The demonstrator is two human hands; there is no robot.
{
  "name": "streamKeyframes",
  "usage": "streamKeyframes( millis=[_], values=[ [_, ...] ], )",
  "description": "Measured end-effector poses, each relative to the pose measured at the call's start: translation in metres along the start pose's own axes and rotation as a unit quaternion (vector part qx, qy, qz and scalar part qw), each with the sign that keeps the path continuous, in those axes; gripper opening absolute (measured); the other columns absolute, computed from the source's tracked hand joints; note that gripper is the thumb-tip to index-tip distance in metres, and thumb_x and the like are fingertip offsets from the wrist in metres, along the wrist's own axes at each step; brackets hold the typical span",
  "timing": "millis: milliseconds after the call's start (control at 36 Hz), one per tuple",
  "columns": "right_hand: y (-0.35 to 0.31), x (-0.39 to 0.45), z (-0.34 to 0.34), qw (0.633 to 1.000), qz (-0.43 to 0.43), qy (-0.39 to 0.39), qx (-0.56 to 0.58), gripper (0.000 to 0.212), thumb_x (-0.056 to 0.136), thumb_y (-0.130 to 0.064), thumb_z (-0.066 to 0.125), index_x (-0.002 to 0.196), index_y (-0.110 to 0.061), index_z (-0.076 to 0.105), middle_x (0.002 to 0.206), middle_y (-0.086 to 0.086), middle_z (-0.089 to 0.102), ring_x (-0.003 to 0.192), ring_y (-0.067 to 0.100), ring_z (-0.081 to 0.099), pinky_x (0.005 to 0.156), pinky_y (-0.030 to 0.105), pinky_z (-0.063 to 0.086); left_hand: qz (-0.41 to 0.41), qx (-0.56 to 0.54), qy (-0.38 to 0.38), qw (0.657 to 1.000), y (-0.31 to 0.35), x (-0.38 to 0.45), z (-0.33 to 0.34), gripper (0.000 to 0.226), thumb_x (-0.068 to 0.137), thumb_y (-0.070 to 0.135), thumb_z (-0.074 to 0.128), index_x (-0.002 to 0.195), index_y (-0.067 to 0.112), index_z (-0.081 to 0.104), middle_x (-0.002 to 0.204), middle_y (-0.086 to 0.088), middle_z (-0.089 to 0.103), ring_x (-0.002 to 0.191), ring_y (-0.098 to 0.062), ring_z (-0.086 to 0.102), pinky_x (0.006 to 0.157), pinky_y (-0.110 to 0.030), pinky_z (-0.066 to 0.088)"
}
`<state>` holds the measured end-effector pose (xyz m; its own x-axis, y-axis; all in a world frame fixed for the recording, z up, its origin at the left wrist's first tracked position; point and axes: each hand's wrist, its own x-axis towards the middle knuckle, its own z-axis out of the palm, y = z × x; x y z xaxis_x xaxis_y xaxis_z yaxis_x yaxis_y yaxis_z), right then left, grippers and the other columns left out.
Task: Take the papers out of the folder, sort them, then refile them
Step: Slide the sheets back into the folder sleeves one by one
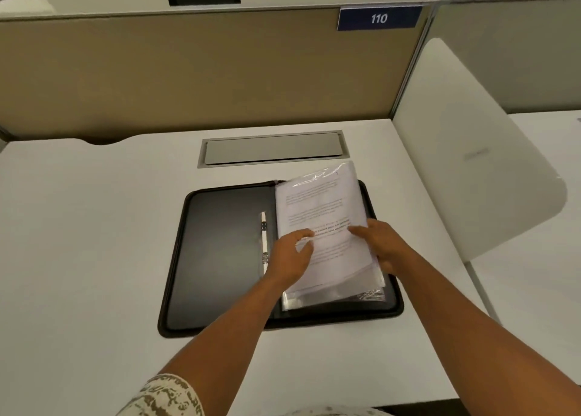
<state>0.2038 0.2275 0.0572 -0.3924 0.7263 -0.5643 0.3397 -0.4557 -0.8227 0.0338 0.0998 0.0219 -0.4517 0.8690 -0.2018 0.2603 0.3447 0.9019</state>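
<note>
Pinching glossy printed papers (317, 214), left hand (290, 258) and right hand (382, 245) grip them over the matte black zip folder (220, 258).

Even overhead light, soft shadows, glare on plastic sleeves (333, 296), wide-angle bending at edges

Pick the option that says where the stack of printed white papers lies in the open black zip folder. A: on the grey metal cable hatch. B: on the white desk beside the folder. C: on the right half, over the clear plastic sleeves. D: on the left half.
C: the stack of printed white papers lies on the right half of the open black zip folder, over the clear plastic sleeves, with both hands on it.
</note>
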Motion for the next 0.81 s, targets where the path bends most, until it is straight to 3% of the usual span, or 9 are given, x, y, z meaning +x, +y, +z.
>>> streamKeyframes(
  millis=[56, 139, 306, 417, 444, 528, 611, 667, 806],
  values=[
    [0.011, 0.008, -0.012, 0.999, 0.013, 0.027, -0.031, 0.029, 0.094, -0.007, 0.067, 0.122, -0.002, 0.065, 0.122, 0.019, 0.069, 0.105, 0.035, 0.069, 0.097, 0.054, 0.054, 0.003, 0.063, 0.006, 0.998, -0.012, 0.003, 0.001, 0.033, 0.098, 0.015, 0.06, 0.132, 0.017, 0.06, 0.138, 0.0, 0.057, 0.129, -0.013, 0.051, 0.102, -0.008, 0.035],
    [0.024, 0.016, -0.026, 0.994, 0.015, 0.061, -0.091, 0.018, 0.093, -0.003, 0.065, 0.111, -0.006, 0.067, 0.115, 0.015, 0.071, 0.099, 0.031, 0.07, 0.093, 0.048, 0.058, 0.002, 0.173, -0.014, 0.985, -0.025, 0.007, 0.002, 0.048, 0.1, 0.018, 0.056, 0.147, 0.018, 0.046, 0.157, -0.002, 0.037, 0.146, -0.019, 0.03, 0.121, -0.031, 0.024],
    [0.039, 0.018, -0.033, 0.956, -0.022, 0.095, -0.276, 0.031, 0.094, -0.013, 0.064, 0.125, -0.011, 0.063, 0.117, 0.003, 0.066, 0.099, 0.023, 0.062, 0.083, 0.028, 0.046, 0.008, 0.312, -0.071, 0.947, -0.039, 0.013, 0.011, 0.062, 0.1, 0.043, 0.051, 0.155, 0.023, 0.03, 0.167, -0.002, 0.012, 0.154, -0.023, 0.004, 0.122, -0.04, 0.011],
    [0.048, 0.019, -0.031, 0.907, -0.11, 0.122, -0.388, 0.011, 0.09, -0.018, 0.054, 0.086, -0.027, 0.053, 0.088, 0.002, 0.052, 0.085, 0.027, 0.054, 0.064, 0.027, 0.036, 0.005, 0.396, -0.093, 0.914, -0.044, 0.013, 0.021, 0.066, 0.1, 0.049, 0.047, 0.157, 0.025, 0.023, 0.168, -0.003, 0.0, 0.154, -0.027, -0.006, 0.122, -0.045, 0.009],
    [0.05, 0.019, -0.029, 0.901, -0.124, 0.121, -0.397, 0.007, 0.09, -0.021, 0.054, 0.091, -0.028, 0.056, 0.093, 0.006, 0.054, 0.09, 0.028, 0.054, 0.069, 0.029, 0.039, 0.006, 0.401, -0.092, 0.911, -0.044, 0.013, 0.022, 0.066, 0.1, 0.049, 0.047, 0.157, 0.025, 0.022, 0.168, -0.004, -0.001, 0.154, -0.028, -0.006, 0.122, -0.045, 0.009],
    [0.052, 0.02, -0.013, 0.885, -0.189, 0.112, -0.411, 0.036, 0.094, -0.021, 0.062, 0.13, -0.015, 0.064, 0.131, 0.011, 0.057, 0.124, 0.032, 0.051, 0.099, 0.038, 0.042, 0.011, 0.423, -0.097, 0.901, -0.046, 0.013, 0.022, 0.066, 0.101, 0.05, 0.044, 0.158, 0.026, 0.02, 0.168, -0.004, -0.003, 0.154, -0.028, -0.007, 0.123, -0.044, 0.007],
    [0.057, 0.021, 0.005, 0.834, -0.265, 0.087, -0.475, 0.041, 0.087, -0.02, 0.071, 0.127, -0.012, 0.067, 0.137, 0.018, 0.058, 0.127, 0.039, 0.053, 0.101, 0.05, 0.048, 0.011, 0.439, -0.097, 0.893, -0.048, 0.014, 0.023, 0.067, 0.102, 0.052, 0.042, 0.158, 0.026, 0.017, 0.167, -0.004, -0.004, 0.153, -0.028, -0.008, 0.123, -0.044, 0.006],
    [0.063, 0.027, 0.01, 0.805, -0.258, 0.062, -0.531, 0.049, 0.082, -0.026, 0.072, 0.128, -0.013, 0.067, 0.142, 0.022, 0.055, 0.131, 0.045, 0.05, 0.101, 0.057, 0.047, 0.019, 0.445, -0.093, 0.891, -0.049, 0.013, 0.023, 0.067, 0.102, 0.051, 0.042, 0.158, 0.025, 0.018, 0.167, -0.004, -0.004, 0.154, -0.028, -0.008, 0.123, -0.045, 0.007],
    [0.08, 0.024, 0.015, 0.759, -0.176, 0.01, -0.627, 0.065, 0.099, -0.041, 0.047, 0.158, -0.023, 0.027, 0.168, 0.013, 0.009, 0.154, 0.039, 0.005, 0.121, 0.057, 0.016, 0.026, 0.422, -0.09, 0.902, -0.053, 0.008, 0.02, 0.066, 0.1, 0.052, 0.045, 0.157, 0.027, 0.022, 0.168, -0.001, 0.001, 0.154, -0.025, -0.004, 0.123, -0.046, 0.013]
  ],
)
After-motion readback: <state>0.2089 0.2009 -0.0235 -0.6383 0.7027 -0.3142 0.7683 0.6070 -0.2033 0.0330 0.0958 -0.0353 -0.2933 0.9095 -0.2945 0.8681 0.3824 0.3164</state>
